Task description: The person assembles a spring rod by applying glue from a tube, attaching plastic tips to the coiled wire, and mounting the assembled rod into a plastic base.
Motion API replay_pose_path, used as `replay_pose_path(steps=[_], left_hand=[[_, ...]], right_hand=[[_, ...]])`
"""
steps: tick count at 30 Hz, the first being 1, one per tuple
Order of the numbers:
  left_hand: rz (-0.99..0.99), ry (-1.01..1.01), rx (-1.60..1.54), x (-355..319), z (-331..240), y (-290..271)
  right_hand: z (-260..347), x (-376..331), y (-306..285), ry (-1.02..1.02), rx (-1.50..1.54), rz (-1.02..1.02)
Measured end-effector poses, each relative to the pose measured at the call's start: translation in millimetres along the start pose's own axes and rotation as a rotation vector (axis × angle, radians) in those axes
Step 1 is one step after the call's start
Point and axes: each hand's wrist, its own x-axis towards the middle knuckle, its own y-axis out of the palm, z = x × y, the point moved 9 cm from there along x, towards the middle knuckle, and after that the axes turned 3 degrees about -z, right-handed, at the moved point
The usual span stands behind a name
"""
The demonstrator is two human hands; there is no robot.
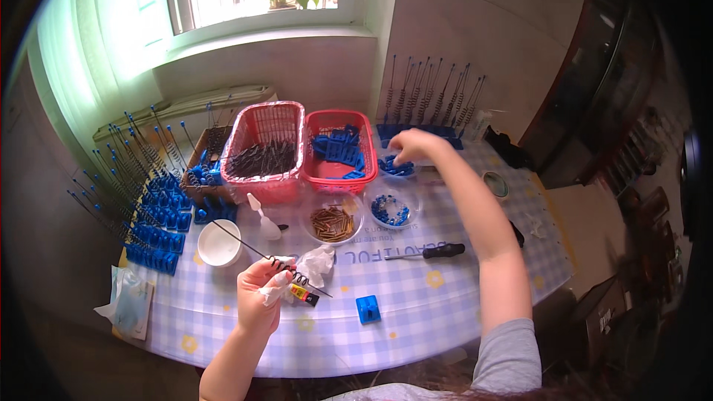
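Observation:
My left hand point(260, 289) is closed around a black coiled wire point(245, 240) that slants across it, with a blue tip at the upper-left end. White tissue is wrapped at its fingers. A yellow and black tube point(303, 295) shows right beside these fingers; whether they touch it I cannot tell. My right arm stretches far forward, and my right hand point(413, 146) dips its bent fingers into a clear bowl of small blue pieces point(397, 166). Its fingertips are partly hidden. Nearer to me, a single blue plastic base point(368, 310) lies on the checked cloth.
Black springs fill one pink basket point(265, 115); blue bases lie in a red basket point(356, 120). Bowls of brass pins point(332, 225) and blue beads point(391, 210), a white bowl point(220, 243) and a screwdriver point(444, 251) stand around. Finished-looking wire stands point(160, 212) crowd the left.

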Motion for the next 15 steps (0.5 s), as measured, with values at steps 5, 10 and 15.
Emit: replay_pose_path(steps=[5,10,15], left_hand=[[-0.013,0.009,0.023,0,4,-1],[-0.028,0.005,0.016,2,7,-5],[-0.040,-0.005,0.022,1,7,-5]], right_hand=[[4,0,33,-0.067,-0.025,-0.008],[-13,0,14,0.110,-0.064,-0.199],[-11,-9,-4,0.059,-0.072,-0.325]])
